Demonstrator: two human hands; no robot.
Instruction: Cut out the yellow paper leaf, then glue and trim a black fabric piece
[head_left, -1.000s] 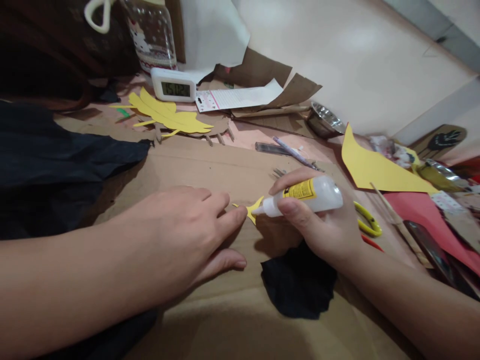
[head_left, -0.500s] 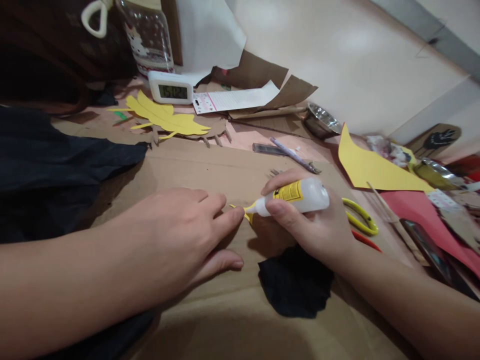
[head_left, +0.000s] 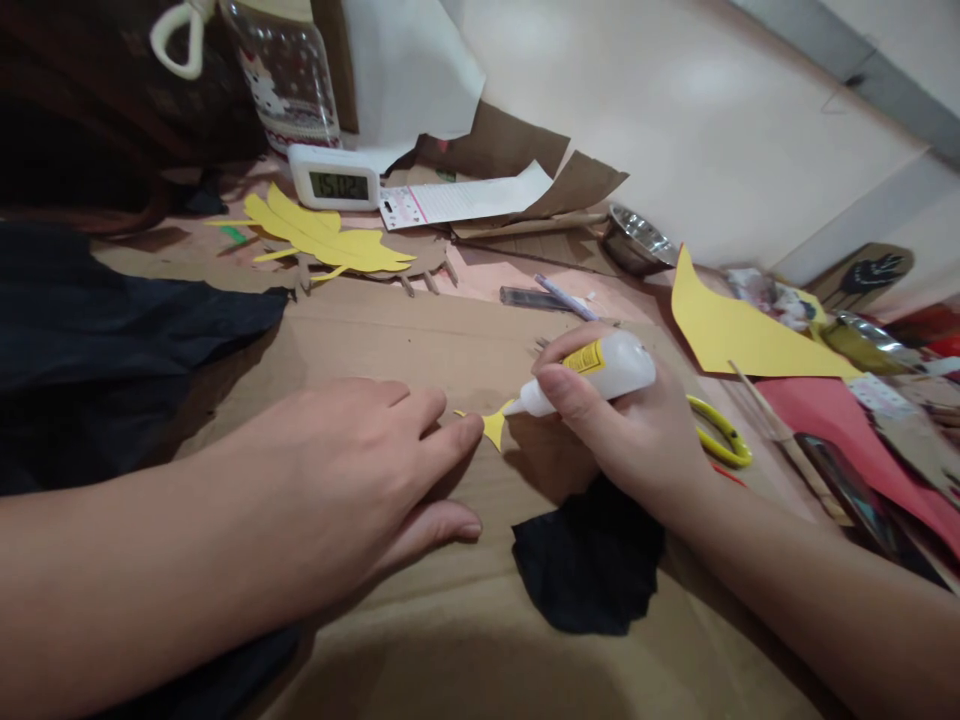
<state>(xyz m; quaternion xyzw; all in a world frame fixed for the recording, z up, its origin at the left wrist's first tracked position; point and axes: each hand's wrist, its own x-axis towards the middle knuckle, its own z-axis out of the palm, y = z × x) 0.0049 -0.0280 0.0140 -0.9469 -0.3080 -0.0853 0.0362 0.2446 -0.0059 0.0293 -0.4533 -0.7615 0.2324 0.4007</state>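
My left hand (head_left: 367, 470) lies over the cardboard sheet (head_left: 390, 340), its index fingertip on a small yellow paper piece (head_left: 494, 425). The thumb is spread apart from the fingers, and nothing is gripped. My right hand (head_left: 622, 430) is wrapped round a white glue bottle (head_left: 628, 362), tilted with its nozzle at the yellow piece's upper right corner. Below the right hand is a scrap of black paper (head_left: 589, 565).
Black paper (head_left: 112, 350) covers the left side. Yellow leaf shapes (head_left: 322, 235), a white clock (head_left: 335, 180) and a glass jar (head_left: 285, 85) stand behind. Yellow-handled scissors (head_left: 721, 430), red paper (head_left: 832, 420) and a metal bowl (head_left: 637, 238) are at the right.
The glue bottle's nozzle has moved from the middle of the small yellow piece to its upper right corner, uncovering more of it. My left fingertip still rests on the piece.
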